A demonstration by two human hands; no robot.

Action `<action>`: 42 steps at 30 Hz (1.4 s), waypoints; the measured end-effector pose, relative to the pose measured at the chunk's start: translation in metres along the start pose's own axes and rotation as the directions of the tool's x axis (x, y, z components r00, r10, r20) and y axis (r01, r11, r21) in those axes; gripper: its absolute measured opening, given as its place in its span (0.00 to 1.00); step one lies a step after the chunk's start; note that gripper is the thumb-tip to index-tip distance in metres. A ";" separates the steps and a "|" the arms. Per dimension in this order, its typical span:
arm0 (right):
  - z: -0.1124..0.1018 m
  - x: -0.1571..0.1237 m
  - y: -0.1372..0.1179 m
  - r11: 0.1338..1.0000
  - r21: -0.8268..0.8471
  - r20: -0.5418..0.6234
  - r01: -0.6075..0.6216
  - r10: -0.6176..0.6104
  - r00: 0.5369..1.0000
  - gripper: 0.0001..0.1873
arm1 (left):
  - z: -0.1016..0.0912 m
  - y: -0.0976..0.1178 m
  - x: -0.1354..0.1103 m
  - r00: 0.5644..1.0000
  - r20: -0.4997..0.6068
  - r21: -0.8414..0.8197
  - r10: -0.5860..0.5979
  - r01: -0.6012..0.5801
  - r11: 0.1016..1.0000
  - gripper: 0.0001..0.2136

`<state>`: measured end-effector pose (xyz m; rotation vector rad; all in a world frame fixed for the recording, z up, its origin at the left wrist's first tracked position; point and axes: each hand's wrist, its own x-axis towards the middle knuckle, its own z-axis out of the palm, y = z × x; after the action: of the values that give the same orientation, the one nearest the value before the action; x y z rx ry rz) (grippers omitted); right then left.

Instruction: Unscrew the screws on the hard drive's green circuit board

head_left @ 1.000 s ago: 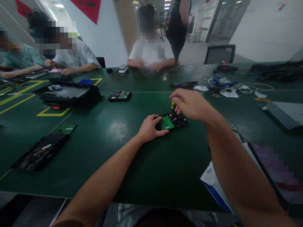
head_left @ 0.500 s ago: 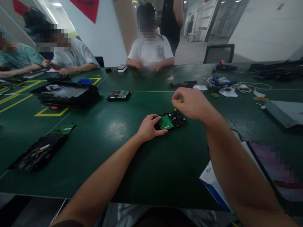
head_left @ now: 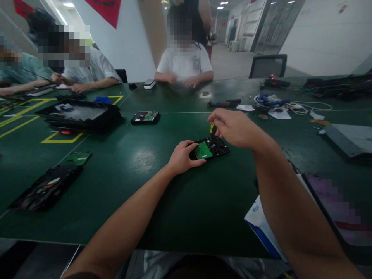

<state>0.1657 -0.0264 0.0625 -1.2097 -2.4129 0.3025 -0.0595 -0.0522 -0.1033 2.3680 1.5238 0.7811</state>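
A black hard drive with a green circuit board lies on the green table in front of me. Thumb and fingers of my left hand grip its left end and hold it against the tabletop. Above the drive's far edge, my right hand is closed around a small yellow and black screwdriver. The screwdriver stands nearly upright, its lower end at the drive; the tip is too small to make out.
Another hard drive lies farther back. At left are a black tray, a dark drive casing and a loose green board. Tools, cables and a metal box lie right. A person in white sits opposite.
My right hand has shifted slightly left, and more of the screwdriver's yellow handle shows. My left hand and the hard drive stay put. A standing person in the background has moved left.
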 end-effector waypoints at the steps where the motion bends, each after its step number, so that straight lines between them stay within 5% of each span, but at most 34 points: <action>1: -0.001 0.000 0.000 1.000 -0.007 -0.003 0.003 -0.003 1.000 0.14 | 0.000 0.000 0.000 1.000 -0.004 -0.001 0.000 0.000 1.000 0.36; 18: 0.001 0.001 0.002 0.997 -0.074 -0.061 -0.031 0.027 0.998 0.09 | -0.004 0.004 -0.001 1.000 -0.005 -0.038 -0.015 0.015 0.999 0.35; 24: 0.005 0.001 -0.002 0.999 0.032 -0.066 0.037 -0.035 0.997 0.07 | -0.005 0.005 -0.002 1.000 -0.003 -0.034 -0.006 0.006 0.999 0.35; 29: 0.008 0.001 -0.002 0.983 0.180 0.033 -0.026 0.020 0.999 0.14 | -0.003 0.004 -0.001 1.000 -0.002 -0.022 -0.004 0.004 1.000 0.35; 42: 0.003 0.002 -0.004 1.000 -0.019 -0.084 -0.017 0.015 0.996 0.08 | -0.005 0.005 -0.002 1.000 0.004 -0.026 -0.006 0.007 1.000 0.35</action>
<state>0.1603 -0.0275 0.0615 -1.2264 -2.3409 0.2286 -0.0586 -0.0564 -0.0970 2.3431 1.5095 0.7896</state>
